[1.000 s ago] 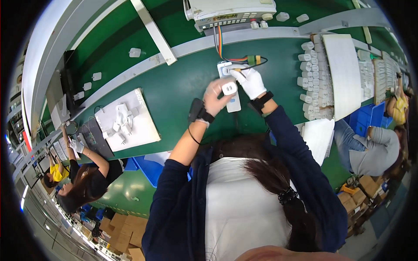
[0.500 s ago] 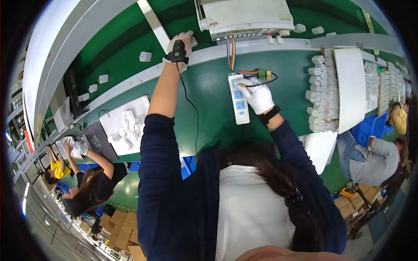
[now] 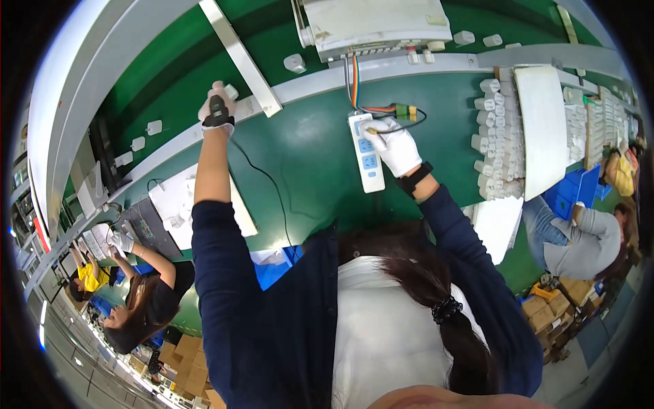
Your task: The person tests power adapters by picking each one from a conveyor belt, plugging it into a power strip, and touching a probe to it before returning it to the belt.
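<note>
My left hand (image 3: pixel 216 105), with a dark device strapped on its back and a thin cable trailing from it, reaches over the far rail of the green bench. Beside its fingers is a small white plug adapter (image 3: pixel 231 91); whether they grip it is hidden. My white-gloved right hand (image 3: pixel 395 148) is closed at the upper part of a white power strip (image 3: pixel 371 178) with blue sockets. Pinched in it is a black lead (image 3: pixel 411 125) with a brass-coloured tip. The lead loops to a green-and-yellow connector (image 3: pixel 407 112), where coloured wires end.
A white test instrument (image 3: pixel 378 24) stands at the back. Another white adapter (image 3: pixel 294 63) and several more lie beyond the rail. Rows of white adapters (image 3: pixel 487 123) line the right side. A white board (image 3: pixel 182 235) lies left. Co-workers sit on both sides.
My left hand has moved left along the rail, away from one white adapter to another. My right hand stays at the power strip with the lead. The whole view has shifted slightly.
</note>
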